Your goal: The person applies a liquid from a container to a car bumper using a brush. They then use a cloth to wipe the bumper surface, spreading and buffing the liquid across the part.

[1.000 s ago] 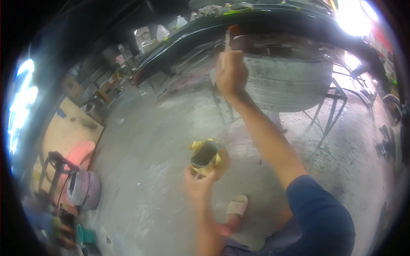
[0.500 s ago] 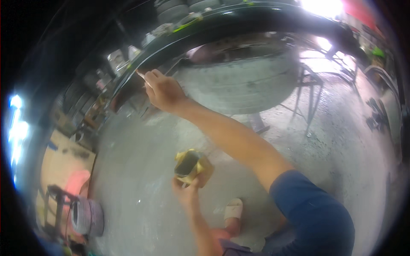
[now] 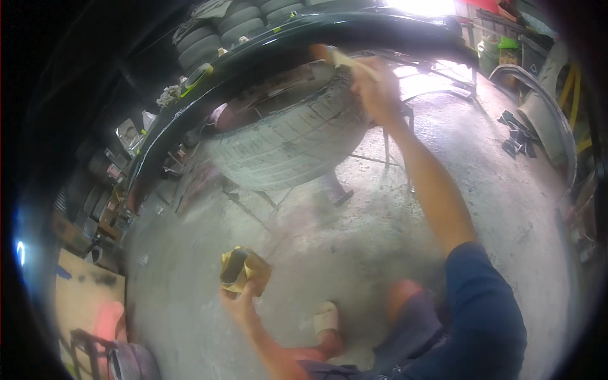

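My right hand (image 3: pixel 379 95) is closed around the pale handle of a paintbrush (image 3: pixel 345 60). The brush's reddish-brown bristle end is raised beside the inner edge of a long, dark, glossy curved panel that looks like a car bumper (image 3: pixel 253 63); I cannot tell whether they touch. Below the panel lies a dusty grey tyre (image 3: pixel 285 142), its tread facing me. Low on the left, my left hand (image 3: pixel 244 301) grips a small container (image 3: pixel 261 269) with a ragged yellowish rim and a dark inside. What is in it cannot be made out.
Metal stand legs (image 3: pixel 386 149) show under the tyre and panel. Stacked tyres (image 3: pixel 221 35) are at the back. A wooden board (image 3: pixel 88 285) and another tyre (image 3: pixel 136 361) are at the lower left. Curved panels (image 3: pixel 544 114) and dark scraps (image 3: pixel 518 134) lie at the right.
My right hand has swept with the brush from the panel's left end toward its right part. The view has shifted right; my left hand still holds the container.
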Tool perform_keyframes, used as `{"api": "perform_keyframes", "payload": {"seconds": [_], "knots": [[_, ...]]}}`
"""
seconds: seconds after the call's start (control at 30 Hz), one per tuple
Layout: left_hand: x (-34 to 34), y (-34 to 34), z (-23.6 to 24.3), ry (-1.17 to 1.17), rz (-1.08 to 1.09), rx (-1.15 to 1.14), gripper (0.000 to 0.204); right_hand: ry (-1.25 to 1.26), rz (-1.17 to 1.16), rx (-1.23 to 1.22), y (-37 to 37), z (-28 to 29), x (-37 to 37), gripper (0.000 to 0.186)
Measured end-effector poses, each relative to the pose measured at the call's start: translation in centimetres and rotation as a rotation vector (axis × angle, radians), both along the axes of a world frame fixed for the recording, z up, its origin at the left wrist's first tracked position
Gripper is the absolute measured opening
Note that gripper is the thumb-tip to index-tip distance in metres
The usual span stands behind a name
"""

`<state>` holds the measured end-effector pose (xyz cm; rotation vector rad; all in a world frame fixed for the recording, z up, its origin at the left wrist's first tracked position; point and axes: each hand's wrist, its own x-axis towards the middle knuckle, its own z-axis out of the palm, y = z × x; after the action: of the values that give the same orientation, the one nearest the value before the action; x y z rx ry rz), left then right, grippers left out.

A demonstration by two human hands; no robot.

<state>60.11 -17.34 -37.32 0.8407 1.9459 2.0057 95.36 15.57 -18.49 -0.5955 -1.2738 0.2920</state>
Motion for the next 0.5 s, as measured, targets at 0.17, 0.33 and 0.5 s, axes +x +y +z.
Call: {"api": "perform_keyframes", "payload": {"seconds": [0.17, 0.33, 0.5], "knots": [[0.9, -0.1, 1.0, 0.007, -0.062, 0.001, 0.064, 0.144, -0.296, 0.104, 1.9, -0.9, 8.9, 0.014], [1.2, -0.1, 0.9, 0.081, -0.052, 0.008, 0.064, 0.143, -0.639, 0.148, 2.1, -1.9, 4.4, 0.016], [2.8, 2.2, 1.1, 0.113, -0.16, -0.049, 0.066, -0.052, -0.35, 0.215, -2.2, -2.5, -7.5, 0.015]]}}
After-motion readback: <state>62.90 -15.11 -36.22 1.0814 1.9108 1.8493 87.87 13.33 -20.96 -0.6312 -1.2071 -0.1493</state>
